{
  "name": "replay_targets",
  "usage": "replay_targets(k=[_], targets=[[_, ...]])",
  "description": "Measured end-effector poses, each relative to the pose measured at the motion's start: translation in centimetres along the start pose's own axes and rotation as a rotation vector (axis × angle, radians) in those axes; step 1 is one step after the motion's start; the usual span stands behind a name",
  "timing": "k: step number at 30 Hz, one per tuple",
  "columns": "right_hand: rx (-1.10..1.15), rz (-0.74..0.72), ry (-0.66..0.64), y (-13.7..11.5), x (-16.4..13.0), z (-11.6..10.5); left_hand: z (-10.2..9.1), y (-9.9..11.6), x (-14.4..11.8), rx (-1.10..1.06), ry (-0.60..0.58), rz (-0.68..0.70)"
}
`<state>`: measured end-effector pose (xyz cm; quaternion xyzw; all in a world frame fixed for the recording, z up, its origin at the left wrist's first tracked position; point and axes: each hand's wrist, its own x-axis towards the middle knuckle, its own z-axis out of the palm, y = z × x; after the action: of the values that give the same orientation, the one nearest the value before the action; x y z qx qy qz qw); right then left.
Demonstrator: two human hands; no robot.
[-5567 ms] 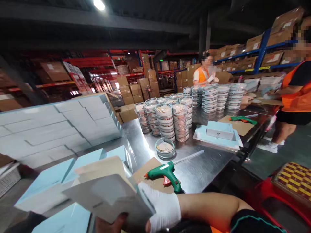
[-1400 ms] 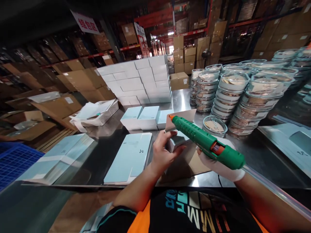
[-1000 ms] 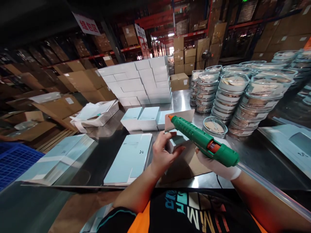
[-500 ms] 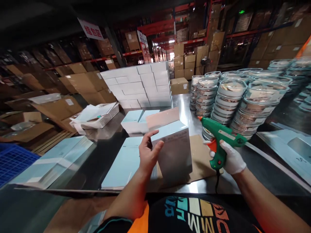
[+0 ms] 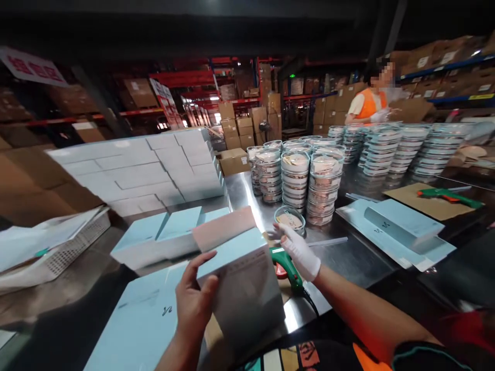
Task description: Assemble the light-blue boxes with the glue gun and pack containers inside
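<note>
My bare left hand (image 5: 197, 299) grips the near left edge of a pale blue carton (image 5: 247, 293), thumb on its front side and fingers over the top. One flap of it, a pinkish panel (image 5: 224, 226), stands up at the far side. My right hand (image 5: 297, 250), in a white glove, is open with its fingers apart, over the table beside the carton. Just below it lies a green glue gun (image 5: 288, 270), partly hidden by the hand and out of its grip. Beyond the fingertips stands a single round clear tub (image 5: 290, 219) with pale pieces inside.
Several stacks of round tubs (image 5: 325, 185) stand behind. To the left are flat pale blue cartons (image 5: 135, 319), folded boxes (image 5: 180, 224), a white carton wall (image 5: 166, 165) and a white basket (image 5: 77, 250). Another glue gun (image 5: 448, 196) lies right. A co-worker (image 5: 369, 105) stands beyond.
My right hand has let go of the glue gun, which now lies on the table, and has moved forward over it. The view has turned right. My left hand still holds the carton.
</note>
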<state>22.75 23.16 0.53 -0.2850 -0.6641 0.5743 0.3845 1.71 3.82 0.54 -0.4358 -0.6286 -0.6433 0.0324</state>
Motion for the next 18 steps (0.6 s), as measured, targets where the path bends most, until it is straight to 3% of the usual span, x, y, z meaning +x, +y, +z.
replay_targets(k=[2, 5, 8, 12, 14, 18], targets=[[0.096, -0.155, -0.128, -2.2, -0.2, 1.9, 1.1, -0.2, -0.4, -0.088, -0.06, 0.042], [0.069, -0.209, -0.175, -4.4, -0.4, 3.5, 2.1, -0.9, -0.9, -0.148, -0.1, 0.104], [0.031, -0.219, -0.224, -4.2, -0.7, 3.0, 2.6, -1.3, -1.2, -0.177, -0.074, 0.136], [-0.055, -0.33, -0.364, -2.2, -1.2, 0.7, 2.9, -1.2, -0.4, -0.457, -0.017, 0.202], [-0.131, -0.44, -0.379, -1.5, -1.3, -0.1, 2.5, -1.1, 0.6, -0.482, -0.079, 0.305], [-0.197, -0.59, -0.439, -1.7, -1.5, -0.2, 0.9, -0.6, 2.2, -0.314, -0.332, 0.449]])
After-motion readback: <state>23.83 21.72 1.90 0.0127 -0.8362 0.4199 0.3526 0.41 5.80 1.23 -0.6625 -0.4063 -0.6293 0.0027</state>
